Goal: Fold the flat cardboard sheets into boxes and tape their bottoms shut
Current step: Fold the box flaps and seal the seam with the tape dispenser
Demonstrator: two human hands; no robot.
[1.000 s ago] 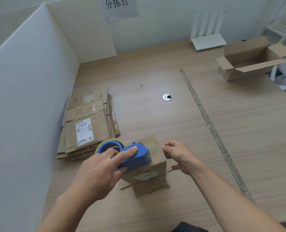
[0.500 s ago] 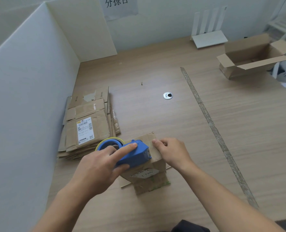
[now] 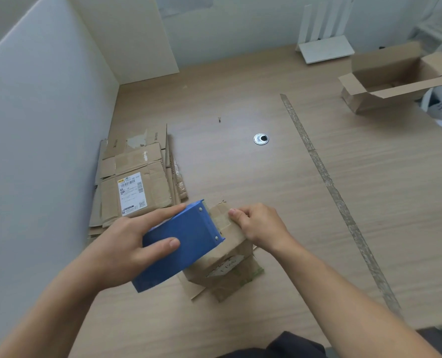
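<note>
A small folded cardboard box (image 3: pixel 225 270) stands near the table's front, its bottom flaps facing up. My left hand (image 3: pixel 127 244) grips a blue tape dispenser (image 3: pixel 181 241), whose toothed front edge lies on top of the box. My right hand (image 3: pixel 258 226) is on the box's top right, fingers curled and pinching at the tape or flap just in front of the dispenser. A stack of flat cardboard sheets (image 3: pixel 134 182) lies by the left wall; the top sheet carries a white label.
An open finished box (image 3: pixel 395 78) sits at the far right. A white router (image 3: pixel 323 42) stands by the back wall. A strip of tape (image 3: pixel 328 177) runs along the table, with a metal cable hole (image 3: pixel 261 139) beside it. White partitions (image 3: pixel 46 112) close the left side.
My left hand has tipped the dispenser so its flat blue side faces up and the yellow roll is hidden. My right hand has moved left to the dispenser's front edge.
</note>
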